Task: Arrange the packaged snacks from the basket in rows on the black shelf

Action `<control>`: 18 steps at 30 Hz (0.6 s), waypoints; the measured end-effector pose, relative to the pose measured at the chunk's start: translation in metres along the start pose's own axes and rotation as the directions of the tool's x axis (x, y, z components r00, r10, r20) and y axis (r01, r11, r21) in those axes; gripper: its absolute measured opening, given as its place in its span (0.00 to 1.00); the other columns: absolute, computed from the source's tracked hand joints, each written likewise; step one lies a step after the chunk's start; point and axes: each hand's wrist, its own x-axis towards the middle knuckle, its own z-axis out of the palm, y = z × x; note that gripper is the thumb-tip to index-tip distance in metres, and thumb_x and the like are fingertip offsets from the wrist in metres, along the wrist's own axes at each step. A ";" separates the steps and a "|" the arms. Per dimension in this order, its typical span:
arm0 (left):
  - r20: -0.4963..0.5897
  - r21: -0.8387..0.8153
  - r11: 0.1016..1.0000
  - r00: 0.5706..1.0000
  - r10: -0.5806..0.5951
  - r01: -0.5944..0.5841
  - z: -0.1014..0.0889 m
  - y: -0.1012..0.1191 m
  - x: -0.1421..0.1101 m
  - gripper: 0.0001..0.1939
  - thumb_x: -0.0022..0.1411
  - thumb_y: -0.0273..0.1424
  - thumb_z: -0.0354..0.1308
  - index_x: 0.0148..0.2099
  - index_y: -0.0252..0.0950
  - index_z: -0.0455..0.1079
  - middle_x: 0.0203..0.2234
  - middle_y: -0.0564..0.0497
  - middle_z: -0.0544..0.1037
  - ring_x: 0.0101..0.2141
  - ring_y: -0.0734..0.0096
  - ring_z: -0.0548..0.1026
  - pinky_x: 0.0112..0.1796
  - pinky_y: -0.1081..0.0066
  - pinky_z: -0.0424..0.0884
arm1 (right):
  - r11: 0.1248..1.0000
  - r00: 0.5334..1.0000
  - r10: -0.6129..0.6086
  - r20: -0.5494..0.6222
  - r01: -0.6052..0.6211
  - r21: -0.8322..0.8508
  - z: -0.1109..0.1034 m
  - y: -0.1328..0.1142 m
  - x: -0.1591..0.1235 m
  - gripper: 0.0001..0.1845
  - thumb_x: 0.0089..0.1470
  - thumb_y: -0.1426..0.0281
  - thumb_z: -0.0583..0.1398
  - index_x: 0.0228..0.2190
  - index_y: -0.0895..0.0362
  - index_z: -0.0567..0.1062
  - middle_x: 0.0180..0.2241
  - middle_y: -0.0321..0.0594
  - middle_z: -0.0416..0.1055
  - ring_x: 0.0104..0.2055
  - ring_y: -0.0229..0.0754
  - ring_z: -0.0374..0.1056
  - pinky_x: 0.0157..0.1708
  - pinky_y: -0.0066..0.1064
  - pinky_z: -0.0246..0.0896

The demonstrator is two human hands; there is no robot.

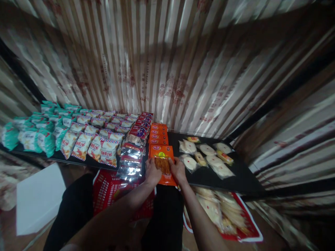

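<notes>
Both hands grip one orange snack packet (162, 164) with a yellow round label and a clear window showing brown sticks. My left hand (153, 170) is closed on its left edge, my right hand (178, 170) on its right edge. The packet lies at the front of the black shelf (206, 179), its lower end over the edge. Behind it a row of matching orange packets (158, 134) overlaps toward the back. Just left of my left hand runs a column of dark red and silver packets (133, 153). Flat round white items in clear wrap (190, 162) lie right of my right hand.
White snack bags (108, 150) and green bags (45, 141) fill the shelf's left side. Below stand a red basket (104, 191) and a red tray (251, 223) holding wrapped round items. A white box (39, 198) sits at lower left. Striped sheeting (167, 69) hangs behind.
</notes>
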 end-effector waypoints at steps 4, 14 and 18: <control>-0.063 0.141 0.990 0.998 0.010 -0.001 0.007 -0.003 0.010 0.30 0.50 0.21 0.52 0.58 0.28 0.58 0.55 0.37 0.61 0.57 0.56 0.58 0.58 0.65 0.52 | 0.995 0.999 0.036 0.001 -0.036 -0.096 0.006 -0.005 0.010 0.22 0.56 0.61 0.50 0.46 0.61 0.69 0.34 0.47 0.75 0.35 0.45 0.71 0.33 0.31 0.60; -0.042 0.304 0.952 0.998 0.041 -0.027 0.008 0.000 0.013 0.32 0.52 0.23 0.50 0.61 0.21 0.53 0.57 0.34 0.58 0.57 0.53 0.56 0.57 0.66 0.51 | 0.957 0.997 0.040 0.063 -0.020 -0.288 0.009 -0.012 0.010 0.23 0.60 0.61 0.47 0.53 0.54 0.64 0.43 0.48 0.72 0.41 0.46 0.70 0.37 0.33 0.60; -0.053 0.331 0.943 0.997 0.048 -0.028 0.009 -0.002 0.013 0.32 0.52 0.23 0.50 0.61 0.23 0.54 0.57 0.36 0.58 0.57 0.53 0.56 0.57 0.66 0.51 | 0.936 0.998 0.009 0.059 0.012 -0.352 0.007 -0.017 0.008 0.22 0.60 0.61 0.47 0.53 0.53 0.66 0.45 0.49 0.69 0.43 0.46 0.69 0.38 0.34 0.60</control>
